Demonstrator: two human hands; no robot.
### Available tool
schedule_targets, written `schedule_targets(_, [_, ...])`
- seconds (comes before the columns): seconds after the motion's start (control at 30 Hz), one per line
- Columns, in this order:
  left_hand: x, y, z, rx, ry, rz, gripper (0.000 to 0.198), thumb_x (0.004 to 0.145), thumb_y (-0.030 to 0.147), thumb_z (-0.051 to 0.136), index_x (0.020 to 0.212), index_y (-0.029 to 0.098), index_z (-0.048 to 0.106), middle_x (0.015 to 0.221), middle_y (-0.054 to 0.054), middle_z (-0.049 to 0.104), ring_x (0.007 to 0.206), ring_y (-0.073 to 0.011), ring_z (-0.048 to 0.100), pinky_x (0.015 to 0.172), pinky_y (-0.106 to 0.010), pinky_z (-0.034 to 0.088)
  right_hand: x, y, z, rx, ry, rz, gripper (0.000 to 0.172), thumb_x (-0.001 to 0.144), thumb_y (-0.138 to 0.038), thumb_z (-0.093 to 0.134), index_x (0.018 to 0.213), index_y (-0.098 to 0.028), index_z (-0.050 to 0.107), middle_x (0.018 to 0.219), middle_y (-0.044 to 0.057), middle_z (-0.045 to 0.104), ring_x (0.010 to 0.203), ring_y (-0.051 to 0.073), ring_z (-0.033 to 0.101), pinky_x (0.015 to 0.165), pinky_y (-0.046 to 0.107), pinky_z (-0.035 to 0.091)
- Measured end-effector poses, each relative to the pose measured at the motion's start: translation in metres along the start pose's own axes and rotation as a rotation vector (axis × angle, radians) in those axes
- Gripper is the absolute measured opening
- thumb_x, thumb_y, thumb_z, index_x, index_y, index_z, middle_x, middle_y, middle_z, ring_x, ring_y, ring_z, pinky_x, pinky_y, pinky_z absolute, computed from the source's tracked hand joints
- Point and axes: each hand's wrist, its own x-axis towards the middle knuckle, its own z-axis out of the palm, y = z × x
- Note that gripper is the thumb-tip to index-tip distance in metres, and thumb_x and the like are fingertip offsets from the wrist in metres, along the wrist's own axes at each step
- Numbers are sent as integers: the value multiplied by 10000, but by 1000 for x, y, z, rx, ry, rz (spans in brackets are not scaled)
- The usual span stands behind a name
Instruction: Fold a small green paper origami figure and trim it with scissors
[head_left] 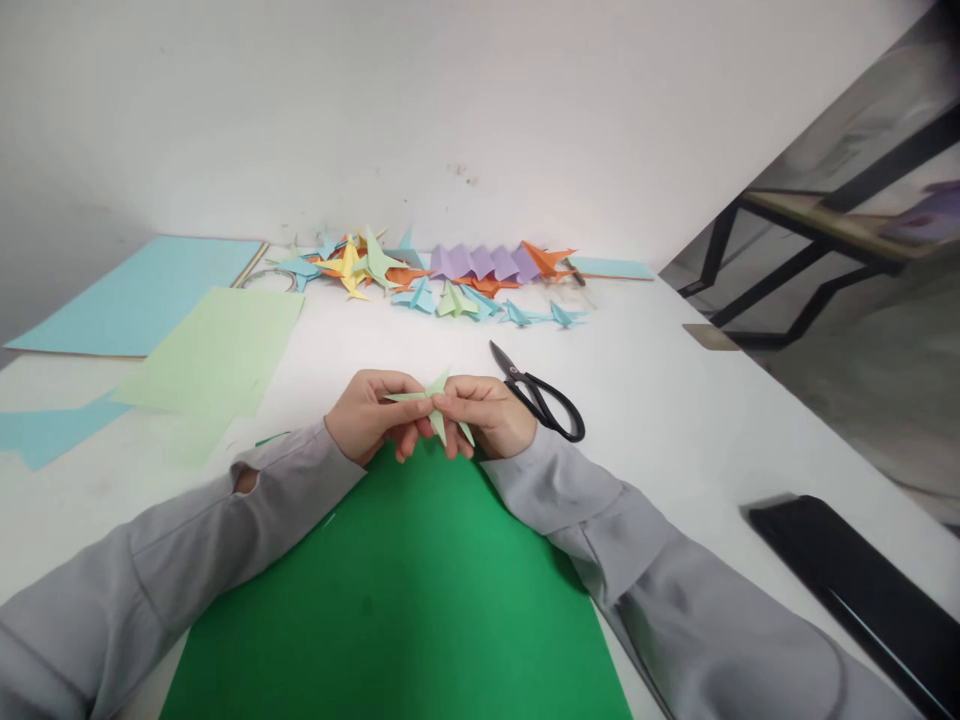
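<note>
A small light green origami piece with several narrow points is held between both hands. My left hand pinches it from the left, thumb and fingers closed on its paper. From the other side, my right hand grips it with thumb and forefinger, and the thumb tips nearly meet at its middle. Both hands are above the far end of a green sheet. Black-handled scissors lie just beyond my right hand, blades pointing away. The fingers hide part of the folded paper.
Folded paper figures in several colours line the wall, beside a purple pleated strip. Blue sheets and a light green sheet lie at left. A black oblong object rests at right near the table edge.
</note>
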Motion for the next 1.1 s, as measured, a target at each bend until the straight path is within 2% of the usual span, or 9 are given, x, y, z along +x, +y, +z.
schedule_targets(0.07, [0, 1, 0, -20, -2, -6, 262, 564, 319, 731, 568, 107, 576, 478, -14, 612, 274, -64, 466, 266, -157, 342, 0, 1, 0, 16, -12, 0, 303, 685, -381, 630, 537, -147, 507, 385, -22, 593, 247, 52, 432, 260, 142, 287])
schedule_targets(0.23, [0, 1, -2, -83, -28, -53, 233, 576, 295, 722, 573, 115, 574, 480, -12, 613, 285, -90, 496, 270, -170, 364, -2, 1, 5, -39, 51, -71, 318, 701, -404, 603, 531, -151, 513, 354, -39, 559, 241, 56, 421, 262, 152, 312])
schedule_targets(0.37, [-1, 1, -7, -76, -222, -174, 231, 608, 306, 700, 585, 101, 596, 493, -43, 621, 313, -129, 532, 282, -204, 404, -7, -5, 7, -145, -14, -8, 384, 675, -437, 617, 459, -154, 471, 317, -41, 518, 220, 45, 370, 245, 152, 262])
schedule_targets(0.43, [-2, 1, -9, -43, -281, -207, 233, 633, 311, 685, 594, 96, 603, 494, -49, 619, 320, -131, 537, 292, -205, 415, -10, -9, 6, -223, -44, 24, 395, 682, -441, 608, 448, -146, 491, 301, -41, 497, 218, 39, 350, 245, 152, 238])
schedule_targets(0.57, [-2, 3, -9, 1, -264, -201, 242, 644, 323, 682, 596, 98, 606, 493, -43, 616, 323, -120, 537, 292, -185, 406, -11, -11, 4, -298, -74, 74, 400, 709, -460, 572, 498, -120, 577, 273, -46, 455, 217, 40, 320, 255, 164, 225])
schedule_targets(0.7, [-2, 5, -9, 31, -329, -251, 270, 605, 350, 708, 577, 101, 609, 501, -51, 623, 339, -131, 549, 303, -198, 424, -10, -11, 2, -290, -118, 94, 411, 691, -459, 589, 448, -129, 557, 263, -49, 432, 236, 37, 309, 279, 174, 224])
schedule_targets(0.77, [-2, 5, -9, 50, -323, -228, 268, 603, 354, 709, 566, 109, 606, 492, -48, 619, 330, -125, 540, 304, -198, 421, -10, -12, 2, -277, -127, 102, 408, 684, -441, 599, 418, -137, 540, 257, -50, 423, 241, 36, 303, 290, 180, 208])
schedule_targets(0.93, [-6, 4, -9, 79, -307, -150, 229, 639, 334, 682, 608, 110, 645, 501, -64, 627, 300, -115, 516, 266, -181, 349, -13, -17, 5, -170, -118, 120, 366, 664, -377, 622, 392, -148, 532, 265, -41, 454, 241, 43, 326, 292, 196, 178])
schedule_targets(1.1, [-8, 4, -5, -17, -326, -169, 213, 639, 308, 683, 591, 103, 647, 485, -63, 623, 282, -111, 510, 262, -173, 328, -14, -12, 7, -38, -109, 143, 310, 660, -342, 616, 421, -152, 563, 260, -48, 461, 219, 42, 302, 275, 200, 148])
